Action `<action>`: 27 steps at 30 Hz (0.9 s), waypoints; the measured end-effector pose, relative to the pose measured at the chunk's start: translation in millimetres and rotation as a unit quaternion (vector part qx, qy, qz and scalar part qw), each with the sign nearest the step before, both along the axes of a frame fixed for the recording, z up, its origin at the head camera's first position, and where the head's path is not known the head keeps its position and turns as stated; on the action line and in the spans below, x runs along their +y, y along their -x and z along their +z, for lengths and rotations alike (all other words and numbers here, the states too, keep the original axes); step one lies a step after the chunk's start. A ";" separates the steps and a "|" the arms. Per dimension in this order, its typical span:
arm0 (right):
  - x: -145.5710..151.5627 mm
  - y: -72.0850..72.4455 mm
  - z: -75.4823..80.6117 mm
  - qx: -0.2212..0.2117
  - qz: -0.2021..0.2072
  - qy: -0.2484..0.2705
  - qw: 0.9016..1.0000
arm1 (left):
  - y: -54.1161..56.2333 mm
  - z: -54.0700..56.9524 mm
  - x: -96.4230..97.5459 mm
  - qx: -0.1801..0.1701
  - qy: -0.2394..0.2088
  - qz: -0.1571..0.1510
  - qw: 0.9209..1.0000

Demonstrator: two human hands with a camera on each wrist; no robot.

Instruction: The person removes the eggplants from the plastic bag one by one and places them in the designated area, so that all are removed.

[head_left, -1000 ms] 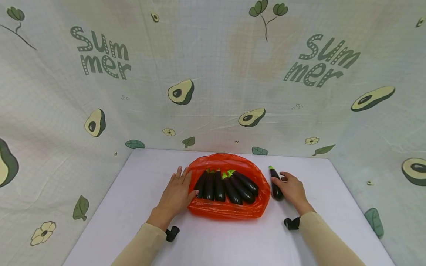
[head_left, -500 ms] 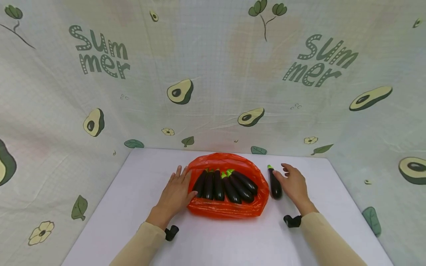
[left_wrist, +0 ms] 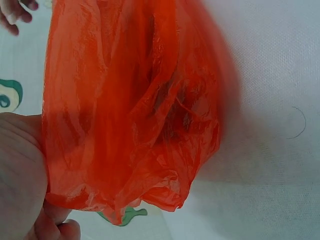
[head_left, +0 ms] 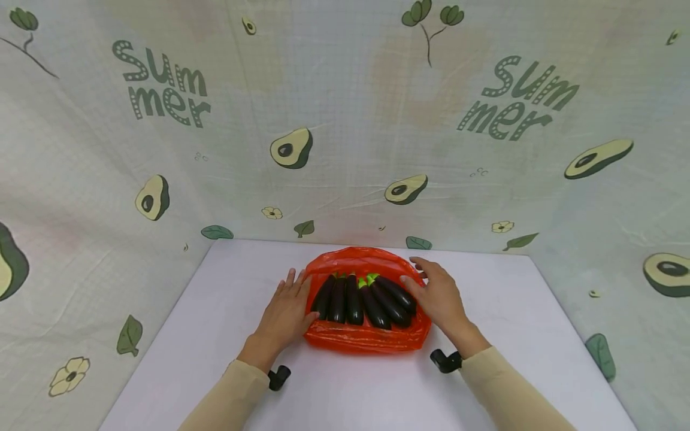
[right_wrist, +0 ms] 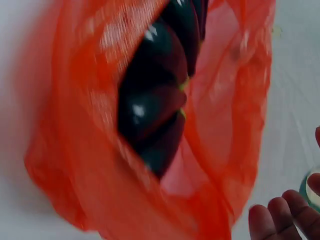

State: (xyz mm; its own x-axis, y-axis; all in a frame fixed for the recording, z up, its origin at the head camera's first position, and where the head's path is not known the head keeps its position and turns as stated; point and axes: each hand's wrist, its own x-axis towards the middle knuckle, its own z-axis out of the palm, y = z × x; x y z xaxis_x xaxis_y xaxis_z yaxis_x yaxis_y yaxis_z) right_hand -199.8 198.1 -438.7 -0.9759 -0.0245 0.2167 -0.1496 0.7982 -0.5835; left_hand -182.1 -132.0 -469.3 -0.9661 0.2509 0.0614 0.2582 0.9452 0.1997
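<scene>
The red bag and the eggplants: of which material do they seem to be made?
Red bag: probably thin, glossy plastic film; it wrinkles, and dark shapes show through it.
Eggplants: smooth, shiny dark surface with bright highlights; perhaps moulded plastic, perhaps real, the look leaves this open.

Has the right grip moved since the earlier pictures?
Yes. In the head view, the right grip has shifted left, toward the red bag, away from the right edge of the white table.
</scene>
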 end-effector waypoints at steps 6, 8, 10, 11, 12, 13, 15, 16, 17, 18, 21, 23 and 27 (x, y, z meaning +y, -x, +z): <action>-22.6 0.8 -13.7 -0.048 0.032 -0.010 0.998 | -1.1 0.8 0.0 -0.001 0.008 -0.003 1.000; -24.1 4.4 -18.7 -0.062 0.029 -0.009 0.998 | -1.2 0.8 0.0 -0.003 0.008 -0.004 1.000; -23.9 8.6 -23.4 -0.072 0.027 -0.009 0.997 | -1.8 0.5 -0.1 -0.004 0.007 -0.004 1.000; -23.2 10.4 -25.4 -0.078 0.028 -0.010 0.996 | -1.9 0.4 -0.2 -0.004 0.007 -0.005 1.000; -22.5 12.1 -27.4 -0.084 0.029 -0.009 0.996 | -2.2 0.3 -0.4 -0.004 0.006 -0.005 1.000; -21.7 13.9 -28.9 -0.089 0.031 -0.010 0.995 | -2.2 0.2 -0.6 -0.005 0.006 -0.005 1.000; -19.9 17.3 -31.2 -0.097 0.037 -0.010 0.995 | -1.9 -0.2 -1.2 -0.003 0.004 -0.008 1.000; -18.8 18.9 -32.0 -0.099 0.041 -0.012 0.994 | -1.7 -0.3 -1.3 -0.002 0.003 -0.010 1.000; -17.7 20.4 -32.3 -0.099 0.045 -0.015 0.994 | -1.3 0.1 -1.5 -0.002 0.004 -0.011 1.000; -16.6 21.9 -32.9 -0.100 0.049 -0.017 0.994 | -0.7 0.2 -1.6 -0.003 0.005 -0.013 1.000; -13.7 26.0 -35.1 -0.100 0.056 -0.025 0.993 | 0.7 0.4 -1.5 -0.001 0.006 -0.016 1.000; -12.2 27.9 -36.9 -0.104 0.057 -0.028 0.993 | 1.2 0.3 -1.2 -0.003 0.005 -0.015 1.000; -10.2 31.1 -41.1 -0.115 0.055 -0.028 0.992 | 0.5 0.1 -0.4 -0.008 0.004 -0.011 1.000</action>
